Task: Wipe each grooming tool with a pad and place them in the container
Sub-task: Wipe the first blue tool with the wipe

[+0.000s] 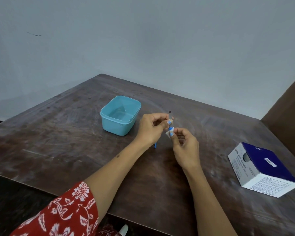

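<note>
- Head view: left hand (151,128) pinches a slim grooming tool (170,114) by the shaft and holds it upright above the table (61,133); the grey pointed tip sticks up past the fingers, likely so the lower part stays exposed for wiping.
- Right hand (185,147) pinches a small white pad (169,133) folded round the tool's blue section just below the left fingertips. Reads as mid-wipe: one hand steadies, the other rubs.
- A blue end (155,145) shows below the left wrist. Cannot tell whether it is the same tool's tail or a second piece.
- Teal container (120,115) sits lidless on the table, just left of and slightly beyond the hands, so the drop is short. Looks empty, so probably early in the task.
- White-and-navy box (262,169) lies on its side at near right, well apart from the hands, with its opening facing them; presumably the pad supply.
- Legible on box: "BD" logo and "Alcohol Swabs". Finer print and barcode label unreadable.
- Red patterned sleeve (66,212) on the left arm, near left.
</note>
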Demonstrator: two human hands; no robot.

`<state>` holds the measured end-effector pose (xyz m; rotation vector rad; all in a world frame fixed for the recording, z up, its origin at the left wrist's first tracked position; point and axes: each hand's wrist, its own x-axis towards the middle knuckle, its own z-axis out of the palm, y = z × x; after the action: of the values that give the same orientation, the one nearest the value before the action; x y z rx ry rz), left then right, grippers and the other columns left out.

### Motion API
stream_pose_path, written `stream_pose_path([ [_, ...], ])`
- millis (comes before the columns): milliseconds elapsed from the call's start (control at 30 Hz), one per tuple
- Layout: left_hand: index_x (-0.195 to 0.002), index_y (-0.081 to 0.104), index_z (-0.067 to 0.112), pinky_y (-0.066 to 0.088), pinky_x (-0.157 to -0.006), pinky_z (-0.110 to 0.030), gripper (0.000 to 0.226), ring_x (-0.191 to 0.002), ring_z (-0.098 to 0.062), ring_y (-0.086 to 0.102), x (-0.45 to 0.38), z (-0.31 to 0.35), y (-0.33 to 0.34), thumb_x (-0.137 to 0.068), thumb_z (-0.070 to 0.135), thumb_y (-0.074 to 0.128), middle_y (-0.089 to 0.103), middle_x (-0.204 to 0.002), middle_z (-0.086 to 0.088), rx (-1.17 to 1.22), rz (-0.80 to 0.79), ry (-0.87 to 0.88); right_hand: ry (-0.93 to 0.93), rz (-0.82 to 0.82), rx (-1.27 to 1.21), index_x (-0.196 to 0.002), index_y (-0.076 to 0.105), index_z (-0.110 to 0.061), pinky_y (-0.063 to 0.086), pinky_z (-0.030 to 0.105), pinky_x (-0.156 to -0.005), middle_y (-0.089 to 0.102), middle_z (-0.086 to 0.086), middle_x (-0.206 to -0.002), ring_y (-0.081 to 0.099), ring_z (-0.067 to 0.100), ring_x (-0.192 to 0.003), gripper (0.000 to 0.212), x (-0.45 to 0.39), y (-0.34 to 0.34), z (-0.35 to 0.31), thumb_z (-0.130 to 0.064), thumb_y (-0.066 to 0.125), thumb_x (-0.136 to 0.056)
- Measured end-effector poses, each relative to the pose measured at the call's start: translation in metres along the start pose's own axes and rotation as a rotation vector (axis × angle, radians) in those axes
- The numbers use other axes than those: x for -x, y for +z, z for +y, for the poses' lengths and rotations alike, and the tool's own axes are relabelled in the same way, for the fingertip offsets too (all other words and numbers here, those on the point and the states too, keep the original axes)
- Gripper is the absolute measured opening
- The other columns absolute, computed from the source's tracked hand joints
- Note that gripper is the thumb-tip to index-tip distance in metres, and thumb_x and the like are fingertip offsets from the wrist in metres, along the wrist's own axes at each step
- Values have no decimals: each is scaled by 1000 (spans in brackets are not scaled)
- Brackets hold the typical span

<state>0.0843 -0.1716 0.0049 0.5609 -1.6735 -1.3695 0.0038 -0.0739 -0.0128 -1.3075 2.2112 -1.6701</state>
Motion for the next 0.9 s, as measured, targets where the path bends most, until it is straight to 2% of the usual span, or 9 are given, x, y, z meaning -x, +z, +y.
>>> stream_pose_path([
  [200,-95,71,9,55,-73,-26,14,-70,-6,62,-2,-4,-1,-82,8,67,67,-75,4,-36,24,14,4,-125,137,-89,59,-19,45,10,-63,60,-1,-89,56,7,-76,9,1,2,3,-10,57,-90],
  [333,-97,71,8,55,-73,-27,15,-75,-10,65,0,-5,0,-83,6,66,68,-80,-1,-29,-33,-2,-70,-45,114,-88,57,-21,44,12,-67,61,1,-89,56,8,-79,13,2,2,2,-8,58,-89],
  [367,-97,71,7,55,-72,-26,15,-76,-10,65,0,-4,1,-83,5,65,68,-81,-1,-27,-40,4,-85,-26,99,-88,57,-22,45,14,-69,61,0,-89,56,10,-81,14,2,1,1,-8,58,-89],
  [500,-93,71,8,51,-62,-15,13,-63,0,62,2,0,1,-83,3,65,66,-74,4,6,-8,30,-90,-62,151,-90,57,-21,50,37,-78,59,-7,-87,56,17,-87,9,1,4,6,-12,56,-90],
  [567,-95,70,8,51,-61,-13,15,-61,2,62,2,1,0,-83,2,65,66,-74,5,16,5,32,-93,-80,187,-90,58,-19,49,42,-80,56,-12,-86,55,18,-87,6,0,5,8,-13,56,-90],
  [733,-95,70,10,53,-66,-17,15,-64,1,63,4,2,1,-83,3,64,66,-75,5,20,-23,40,-163,-8,163,-90,56,-23,47,38,-82,53,-14,-86,52,16,-89,14,2,3,3,-9,56,-89],
  [900,-93,69,10,52,-64,-14,14,-61,3,62,3,4,-1,-82,1,65,66,-74,7,16,1,67,-142,-72,202,-89,56,-19,47,40,-80,54,-9,-85,51,16,-86,8,0,5,7,-11,55,-91],
])
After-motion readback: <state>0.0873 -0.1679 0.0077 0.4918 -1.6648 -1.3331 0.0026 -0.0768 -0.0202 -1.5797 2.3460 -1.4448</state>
